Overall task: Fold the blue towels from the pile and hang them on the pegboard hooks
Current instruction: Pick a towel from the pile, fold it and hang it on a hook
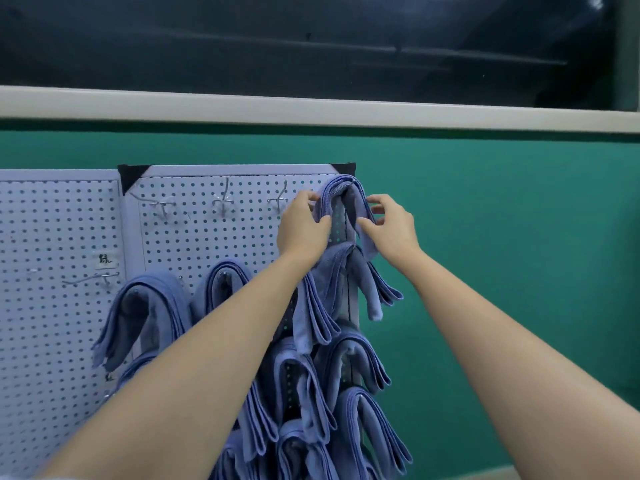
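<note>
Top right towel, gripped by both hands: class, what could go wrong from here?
1. The top towel hangs at the very corner of the pegboard; released unevenly by the left hand and right hand, it may slide off.
2. Its right tail reaches the towel below, so tugging could dislodge that one.

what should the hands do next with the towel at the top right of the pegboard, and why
Probably let go with both hands. The folded blue towel already drapes at the top right corner of the pegboard, with the left hand and right hand each pinching one hanging side. Bare hooks wait to its left.
</note>
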